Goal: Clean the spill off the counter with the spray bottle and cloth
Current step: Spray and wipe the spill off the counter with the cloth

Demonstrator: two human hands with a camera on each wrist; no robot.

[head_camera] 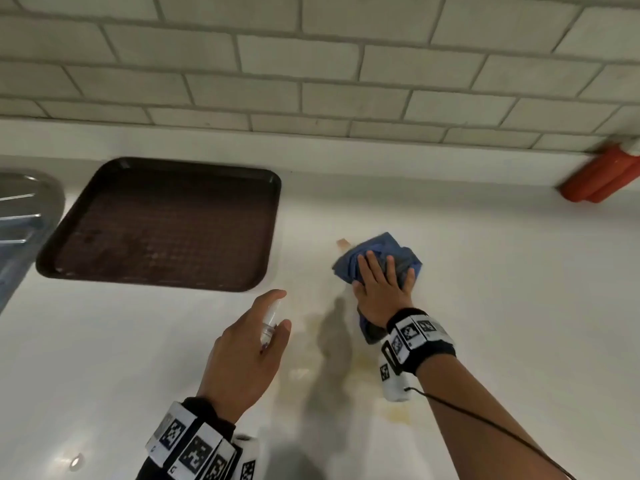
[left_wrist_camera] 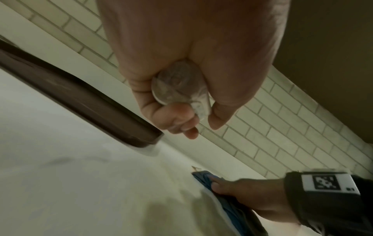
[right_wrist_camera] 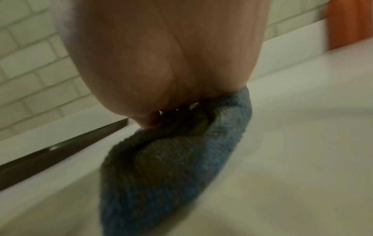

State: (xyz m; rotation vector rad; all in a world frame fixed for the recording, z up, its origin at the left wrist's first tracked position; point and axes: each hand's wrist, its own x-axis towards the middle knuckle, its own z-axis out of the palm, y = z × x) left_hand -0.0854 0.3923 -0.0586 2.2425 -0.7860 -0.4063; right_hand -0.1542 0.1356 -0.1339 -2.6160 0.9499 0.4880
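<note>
Your left hand [head_camera: 242, 351] grips spray bottle [head_camera: 269, 323] right of tray [head_camera: 104, 181] | right hand [head_camera: 381, 292] flat, pressing cloth [head_camera: 381, 247] farther right | step: wiping | next: sweep over yellowish spill [head_camera: 363, 362], nearer you.

Glossy white tabletop [head_camera: 485, 271] runs wall to wall. Behind it, backsplash of pale grey-white rectangular tiles [head_camera: 311, 64] in brick pattern, grey grout. Dark brown rectangular plastic tray [head_camera: 166, 171] lies flat at left. Ribbed stainless steel draining board [head_camera: 24, 209] at far left edge. Soft overhead light, faint reflections on surface.
</note>
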